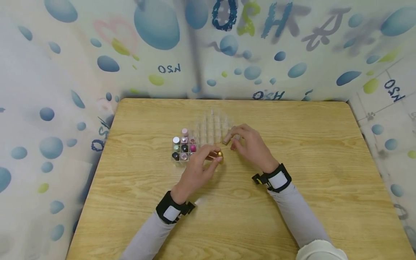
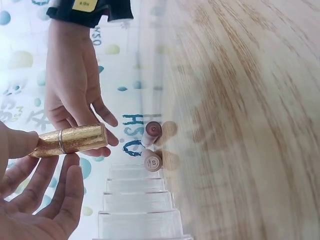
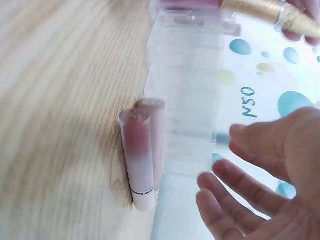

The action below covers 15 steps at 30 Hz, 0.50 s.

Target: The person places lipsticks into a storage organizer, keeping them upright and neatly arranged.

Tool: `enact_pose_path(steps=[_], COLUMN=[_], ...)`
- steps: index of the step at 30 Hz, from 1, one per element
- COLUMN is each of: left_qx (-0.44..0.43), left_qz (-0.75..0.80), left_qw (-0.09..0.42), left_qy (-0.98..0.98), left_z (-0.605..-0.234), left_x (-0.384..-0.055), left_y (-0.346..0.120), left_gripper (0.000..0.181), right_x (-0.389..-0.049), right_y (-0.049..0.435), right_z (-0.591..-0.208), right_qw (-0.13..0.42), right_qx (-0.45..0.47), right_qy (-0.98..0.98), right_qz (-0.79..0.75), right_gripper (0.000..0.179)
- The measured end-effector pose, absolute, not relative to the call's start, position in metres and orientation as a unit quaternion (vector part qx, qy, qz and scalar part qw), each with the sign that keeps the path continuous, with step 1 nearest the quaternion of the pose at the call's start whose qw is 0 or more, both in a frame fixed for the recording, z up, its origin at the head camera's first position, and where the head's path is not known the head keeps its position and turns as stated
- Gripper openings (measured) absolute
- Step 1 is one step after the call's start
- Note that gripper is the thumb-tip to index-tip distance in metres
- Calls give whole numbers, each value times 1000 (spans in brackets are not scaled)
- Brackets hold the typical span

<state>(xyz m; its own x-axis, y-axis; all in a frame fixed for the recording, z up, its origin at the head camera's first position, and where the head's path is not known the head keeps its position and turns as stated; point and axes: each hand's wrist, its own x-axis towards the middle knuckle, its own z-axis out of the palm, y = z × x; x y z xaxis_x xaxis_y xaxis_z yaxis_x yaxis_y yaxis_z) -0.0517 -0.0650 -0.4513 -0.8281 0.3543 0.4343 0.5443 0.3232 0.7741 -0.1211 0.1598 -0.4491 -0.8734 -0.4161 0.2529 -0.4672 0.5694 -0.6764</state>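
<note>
Between thumb and fingers, my left hand (image 1: 195,173) pinches a gold lipstick tube (image 2: 80,140), its silver ring showing mid-body in the left wrist view. My right hand (image 1: 252,147) holds nothing, its fingers apart and slightly bent. Below and beside it, two lip gloss tubes stand close together on the table: a clear-topped pink one (image 3: 137,160) and a pale beige-pink one (image 3: 158,130). Next to them is a clear compartment organizer (image 1: 210,126). Its left end holds several cosmetics with white, mint, dark and magenta tops (image 1: 184,148); my left hand partly covers that end.
All this stands on a wood-grain table (image 1: 312,144). A patterned wall covering (image 1: 201,72) with blue and green spots and lettering rises behind the table's far edge. Black camera straps (image 1: 277,178) wrap both wrists.
</note>
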Motion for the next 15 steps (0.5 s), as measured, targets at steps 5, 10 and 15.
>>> enact_pose_path(steps=[5,10,15], left_qx=[-269,-267,-272], left_qz=[-507,-515,-506], left_qw=[91,92,114], left_qy=[-814,-809,-811], left_z=[-451,-449,-443], left_x=[-51,-49,-49], left_y=[-69,-71,-74], left_gripper=[24,23,23], right_x=[-134,-143,-147], right_y=[154,147,142], right_z=[-451,-453,-457], right_qw=[56,50,43], right_qx=[226,226,228], right_qy=[-903,-912,-918], right_qz=[362,338,323], right_gripper=[25,32,33])
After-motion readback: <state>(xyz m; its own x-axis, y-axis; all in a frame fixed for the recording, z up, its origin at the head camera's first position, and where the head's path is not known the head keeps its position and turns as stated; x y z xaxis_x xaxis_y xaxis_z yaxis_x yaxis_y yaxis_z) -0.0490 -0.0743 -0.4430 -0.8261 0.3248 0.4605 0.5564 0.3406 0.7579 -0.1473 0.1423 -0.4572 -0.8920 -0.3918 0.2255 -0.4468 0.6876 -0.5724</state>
